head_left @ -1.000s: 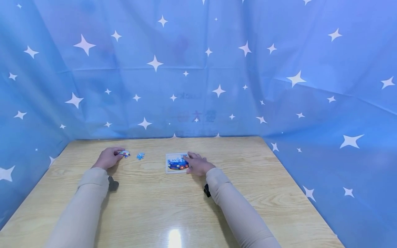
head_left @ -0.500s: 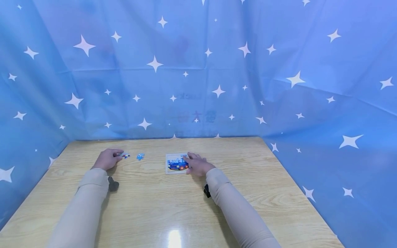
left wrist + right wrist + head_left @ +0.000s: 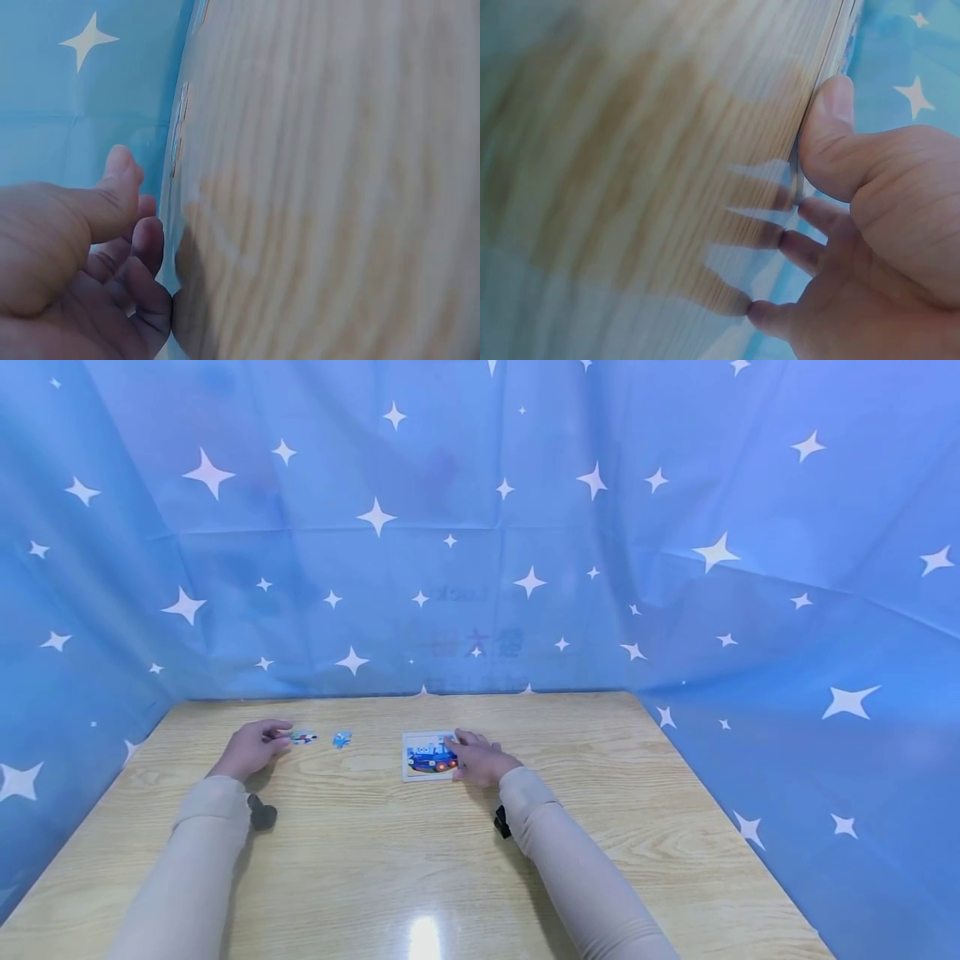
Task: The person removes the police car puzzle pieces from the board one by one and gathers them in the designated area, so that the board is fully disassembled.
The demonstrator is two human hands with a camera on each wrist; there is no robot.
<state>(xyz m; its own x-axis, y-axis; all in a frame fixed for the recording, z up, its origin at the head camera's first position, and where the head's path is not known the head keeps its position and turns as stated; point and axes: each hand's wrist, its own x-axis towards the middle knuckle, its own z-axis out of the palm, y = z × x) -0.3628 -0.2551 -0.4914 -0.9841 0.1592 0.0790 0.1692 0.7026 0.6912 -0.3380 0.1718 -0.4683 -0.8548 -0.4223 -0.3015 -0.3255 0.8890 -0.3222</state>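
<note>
A framed jigsaw puzzle (image 3: pixel 430 755) with a blue vehicle picture lies flat near the table's middle. At its right edge rests my right hand (image 3: pixel 480 758), a finger reaching over the picture; in the right wrist view the thumb (image 3: pixel 832 112) touches the edge and other fingertips meet the tabletop. My left hand (image 3: pixel 251 750) is at the far left, fingers loosely bent around nothing. Just right of its fingertips lie colourful puzzle pieces (image 3: pixel 303 737), too small to count surely. Farther right is a blue puzzle piece (image 3: pixel 342 739). In the left wrist view, thin pieces (image 3: pixel 180 127) appear edge-on beyond the fingers.
The wood-grain table (image 3: pixel 360 860) ends at a blue curtain (image 3: pixel 450 568) with white stars, which also hangs along both sides. Each wrist carries a black device; the left wrist device (image 3: pixel 262 814) sits just above the tabletop.
My left hand has let go of the pieces at its fingertips, which now lie flat, and has drawn slightly left. My right hand stays at the framed puzzle.
</note>
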